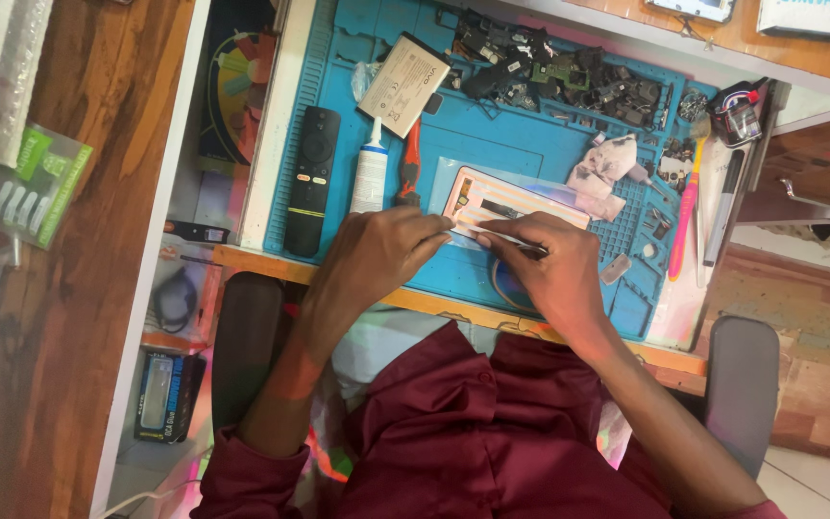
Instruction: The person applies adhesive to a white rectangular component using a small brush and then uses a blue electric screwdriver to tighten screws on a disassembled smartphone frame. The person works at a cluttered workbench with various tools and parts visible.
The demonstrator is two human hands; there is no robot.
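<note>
Left hand [377, 255] fingers pressed together on the phone [501, 207] edge; right hand [549, 269] fingers clamped on a thin tool [516, 245] at that edge. Risk: tool slipping, gouging the phone lying just beyond the fingertips.

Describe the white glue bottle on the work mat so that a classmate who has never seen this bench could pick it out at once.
Find the blue work mat. Near its left edge lies a black remote control; the glue bottle lies just right of it, above the left hand. It is the only white tube with a thin nozzle, flanked by the remote and a red-handled tool.
</note>
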